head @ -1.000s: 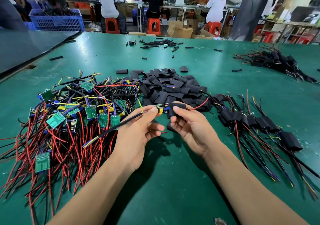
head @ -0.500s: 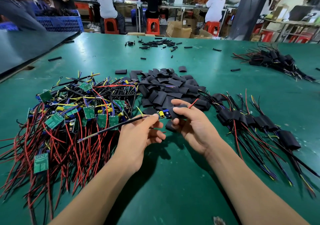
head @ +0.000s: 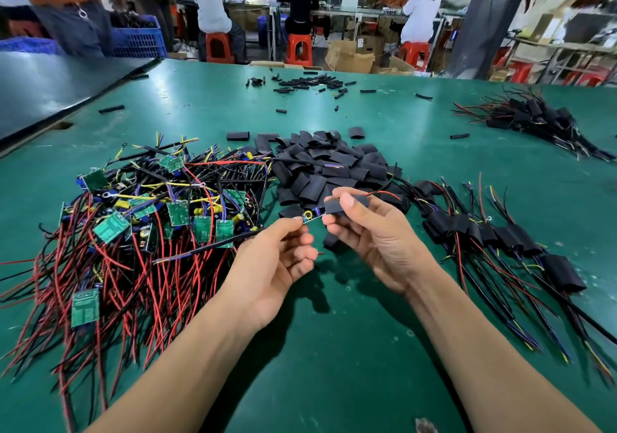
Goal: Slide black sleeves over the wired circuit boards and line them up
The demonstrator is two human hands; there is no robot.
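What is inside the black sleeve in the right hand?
A board, pinched by the left hand, enters one end; a red wire leaves the other. The part inside the sleeve is hidden.

Big green-topped table (head: 334, 349) up front, folks (head: 213, 2) on red stools (head: 299, 47) behind it, blue crate (head: 138, 40) left, dark pillar (head: 480, 15) right, cardboard boxes (head: 350, 57) on the floor.

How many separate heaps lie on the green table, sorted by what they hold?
Bare wired circuit boards: 1
Loose black sleeves: 1
Sleeved boards: 2, the second at far right
Thin black tubing, far centre: 1
Total: 5
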